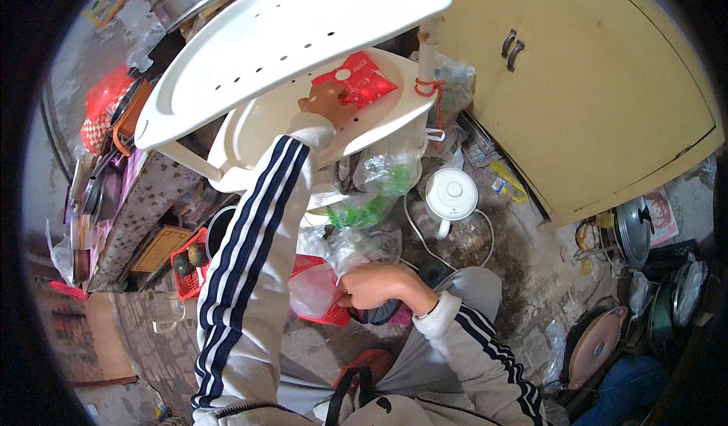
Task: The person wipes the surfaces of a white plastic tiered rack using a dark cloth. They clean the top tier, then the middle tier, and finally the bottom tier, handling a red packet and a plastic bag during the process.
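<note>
My left hand [329,103] reaches between the two tiers of a white plastic rack [267,136]. Its fingers close on the near left edge of a red packet [369,82] with white Coca-Cola lettering, over the lower shelf. Lower down, my right hand [372,286] is bent at the wrist, its curled fingers at the right edge of a red container [333,315] with translucent plastic [313,289] in it. What those fingertips grip is hidden. Clear plastic bags [364,247], one with green contents, lie just beyond this hand.
A white electric kettle [452,195] and its cord stand on the stained floor, right of the rack. Further right is a cream cabinet [591,101]. Lidded pots [632,232] crowd the right side. A red basket [190,266] with dark round produce sits left of my left sleeve.
</note>
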### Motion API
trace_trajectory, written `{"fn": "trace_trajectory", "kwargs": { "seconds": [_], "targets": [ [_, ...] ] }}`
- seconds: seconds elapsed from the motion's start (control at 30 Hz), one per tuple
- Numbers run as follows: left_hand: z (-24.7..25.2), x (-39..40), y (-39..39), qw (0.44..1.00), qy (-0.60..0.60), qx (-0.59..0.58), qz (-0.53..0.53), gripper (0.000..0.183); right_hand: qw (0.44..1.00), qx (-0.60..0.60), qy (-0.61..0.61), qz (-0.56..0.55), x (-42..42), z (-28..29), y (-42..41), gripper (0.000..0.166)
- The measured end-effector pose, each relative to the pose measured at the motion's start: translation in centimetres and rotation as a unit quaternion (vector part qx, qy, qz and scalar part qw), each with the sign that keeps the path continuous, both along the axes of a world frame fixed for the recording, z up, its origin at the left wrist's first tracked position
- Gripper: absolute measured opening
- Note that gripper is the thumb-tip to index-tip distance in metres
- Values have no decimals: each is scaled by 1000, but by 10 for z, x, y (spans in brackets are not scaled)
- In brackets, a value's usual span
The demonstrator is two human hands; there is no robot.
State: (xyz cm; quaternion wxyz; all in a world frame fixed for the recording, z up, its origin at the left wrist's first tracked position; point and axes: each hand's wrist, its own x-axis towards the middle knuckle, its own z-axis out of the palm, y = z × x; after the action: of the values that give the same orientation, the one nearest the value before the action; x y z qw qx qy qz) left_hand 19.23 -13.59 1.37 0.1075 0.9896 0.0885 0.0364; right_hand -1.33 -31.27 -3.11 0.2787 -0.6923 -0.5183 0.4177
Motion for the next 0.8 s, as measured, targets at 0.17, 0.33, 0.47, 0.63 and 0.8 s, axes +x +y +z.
{"fn": "trace_trajectory", "kwargs": {
  "seconds": [0.17, 0.33, 0.47, 0.63, 0.8],
  "targets": [
    [28, -60, 10, 915, -63, -393, -70, 35, 998, -54, -8, -34, 13, 17, -9, 32],
    [50, -184, 36, 761, -130, -631, -81, 42, 999, -37, -7, -15, 7, 6, -4, 39],
    [45, -266, 54, 648, -145, -746, -51, 50, 999, -37, -1, 4, 3, 4, 3, 37],
    [7, -337, 60, 408, -196, -892, -15, 48, 997, 41, 35, -56, -4, -30, 10, 42],
    [-17, -368, 34, 321, -192, -926, 57, 45, 955, 175, 167, -174, -20, -43, 25, 29]
  ]
}}
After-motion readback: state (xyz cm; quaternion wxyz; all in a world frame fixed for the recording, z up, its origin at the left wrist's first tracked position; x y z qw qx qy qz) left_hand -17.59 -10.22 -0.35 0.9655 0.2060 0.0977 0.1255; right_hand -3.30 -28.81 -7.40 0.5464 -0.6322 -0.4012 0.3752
